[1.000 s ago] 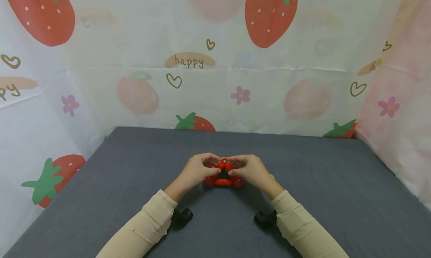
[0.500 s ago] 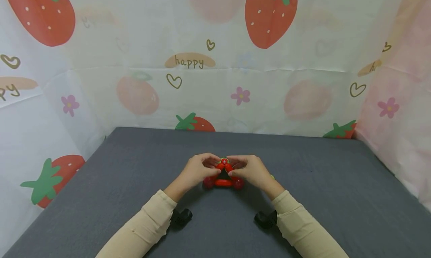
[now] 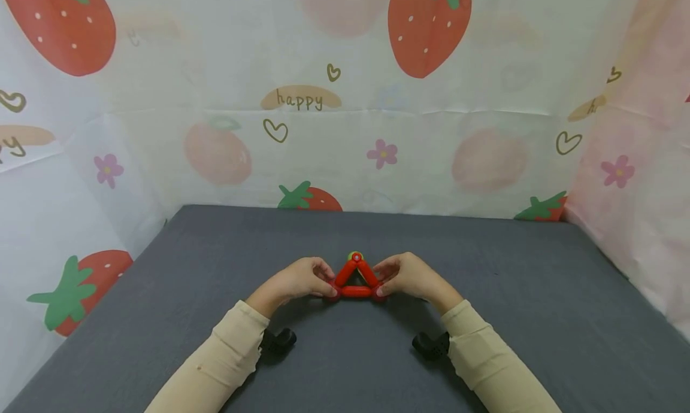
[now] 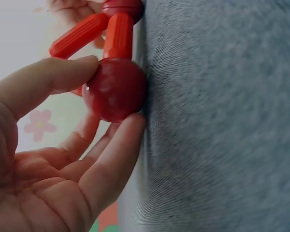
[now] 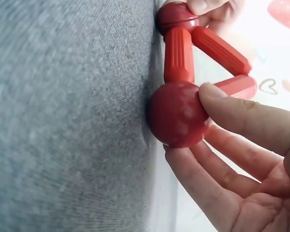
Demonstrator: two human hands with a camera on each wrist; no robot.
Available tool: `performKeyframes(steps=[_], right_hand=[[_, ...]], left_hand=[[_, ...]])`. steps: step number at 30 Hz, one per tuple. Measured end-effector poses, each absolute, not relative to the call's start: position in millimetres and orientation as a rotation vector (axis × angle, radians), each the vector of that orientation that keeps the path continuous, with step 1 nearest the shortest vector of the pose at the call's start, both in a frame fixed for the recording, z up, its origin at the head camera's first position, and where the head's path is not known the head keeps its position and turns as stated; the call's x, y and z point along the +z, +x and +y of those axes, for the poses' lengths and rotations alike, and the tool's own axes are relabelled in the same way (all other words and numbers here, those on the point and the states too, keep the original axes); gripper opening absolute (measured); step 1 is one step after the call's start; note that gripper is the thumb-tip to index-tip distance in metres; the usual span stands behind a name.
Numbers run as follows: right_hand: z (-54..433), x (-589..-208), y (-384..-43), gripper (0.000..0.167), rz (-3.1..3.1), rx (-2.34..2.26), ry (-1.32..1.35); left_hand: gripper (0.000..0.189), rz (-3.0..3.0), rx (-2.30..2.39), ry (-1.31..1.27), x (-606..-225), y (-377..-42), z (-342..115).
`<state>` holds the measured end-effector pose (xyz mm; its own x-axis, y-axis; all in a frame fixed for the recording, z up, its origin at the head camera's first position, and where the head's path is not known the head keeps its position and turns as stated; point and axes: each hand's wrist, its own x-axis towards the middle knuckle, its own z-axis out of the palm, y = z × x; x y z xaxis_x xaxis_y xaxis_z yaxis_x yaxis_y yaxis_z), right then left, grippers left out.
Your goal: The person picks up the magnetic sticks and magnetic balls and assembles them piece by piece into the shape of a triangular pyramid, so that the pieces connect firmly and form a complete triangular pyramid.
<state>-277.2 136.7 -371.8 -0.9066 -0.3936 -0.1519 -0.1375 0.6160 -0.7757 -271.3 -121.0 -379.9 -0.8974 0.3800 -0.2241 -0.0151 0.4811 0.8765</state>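
A triangle of ribbed red rods (image 3: pixel 357 291) stands on the grey table, with dark red balls at its lower corners. At its top in the head view is a small red end with a yellow-green piece (image 3: pixel 351 256) partly hidden behind it. My left hand (image 3: pixel 302 277) pinches the left dark red ball (image 4: pixel 117 89) between thumb and fingers. Opposite it, my right hand (image 3: pixel 412 276) pinches the right dark red ball (image 5: pixel 178 116) in the same way. Both balls sit at the table surface, joined by the bottom rod (image 5: pixel 179 55).
The grey cloth-covered table (image 3: pixel 345 365) spreads around the hands. A printed curtain (image 3: pixel 226 72) with strawberries, hearts and flowers closes off the back and sides. Black devices (image 3: pixel 283 341) hang under both wrists.
Both hands have moved down and apart, from the upper sloping rods to the two lower balls. The top of the triangle is now uncovered. The view has shifted slightly.
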Motion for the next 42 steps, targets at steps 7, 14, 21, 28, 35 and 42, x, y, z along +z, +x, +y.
performKeyframes(steps=[7, 14, 21, 28, 35, 42], right_hand=[[140.1, -372.9, -280.5, 0.035, 2.584, -1.205, -0.364], [161.9, -360.7, -284.2, 0.038, 2.579, -1.288, -0.278], [198.7, -355.1, -279.1, 0.046, 2.566, -1.278, -0.199], [224.0, -363.1, -271.9, 0.055, 2.488, -1.267, -0.289], [226.1, -367.9, -271.9, 0.050, 2.466, -1.260, -0.282], [220.5, -369.4, -271.7, 0.038, 2.475, -1.266, -0.189]], left_hand=[[0.026, 2.337, 1.449, 0.275, -382.6, -275.4, -118.0], [0.028, 2.300, 1.467, 0.279, -382.8, -277.2, -119.8], [0.027, 2.315, 1.477, 0.282, -384.2, -277.3, -120.9], [0.027, 2.324, 1.484, 0.284, -385.1, -279.9, -116.4], [0.028, 2.312, 1.507, 0.304, -386.2, -280.3, -117.5], [0.027, 2.310, 1.515, 0.292, -386.7, -279.2, -119.1]])
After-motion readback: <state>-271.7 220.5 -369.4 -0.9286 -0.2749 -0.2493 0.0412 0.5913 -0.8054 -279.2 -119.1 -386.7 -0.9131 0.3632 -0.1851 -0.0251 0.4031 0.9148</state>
